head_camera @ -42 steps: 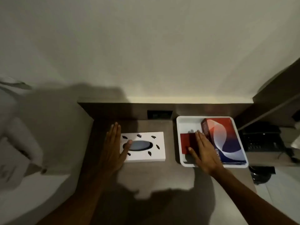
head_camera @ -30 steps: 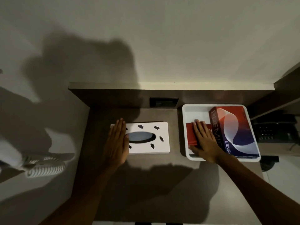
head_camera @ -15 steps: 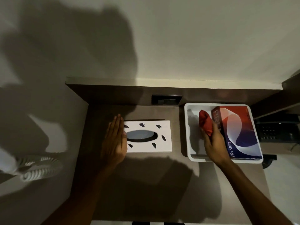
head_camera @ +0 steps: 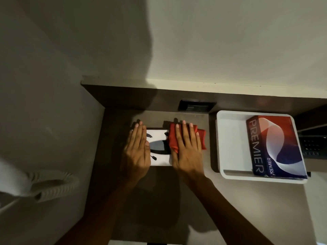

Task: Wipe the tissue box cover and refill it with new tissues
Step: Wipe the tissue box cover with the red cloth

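The white tissue box cover [head_camera: 159, 160] with a dark oval slot and small black leaf marks lies on the dark desk [head_camera: 159, 200]. My left hand [head_camera: 137, 151] rests flat on its left end, fingers straight. My right hand [head_camera: 187, 149] presses a folded red cloth [head_camera: 201, 138] flat onto the cover's right end; the cloth hangs over the right edge. A red, white and blue tissue box [head_camera: 276, 147] marked PREMIER stands in the white tray [head_camera: 230, 142] to the right.
A dark socket plate [head_camera: 196, 106] sits in the desk's back panel. A black telephone [head_camera: 311, 145] is at the far right beside the tray. A white coiled cord [head_camera: 51, 186] hangs at the left, off the desk. The wall is right behind.
My right hand lifted the red cloth out of the tray and carried it left onto the cover's right end. My left hand stayed on the cover's left end.
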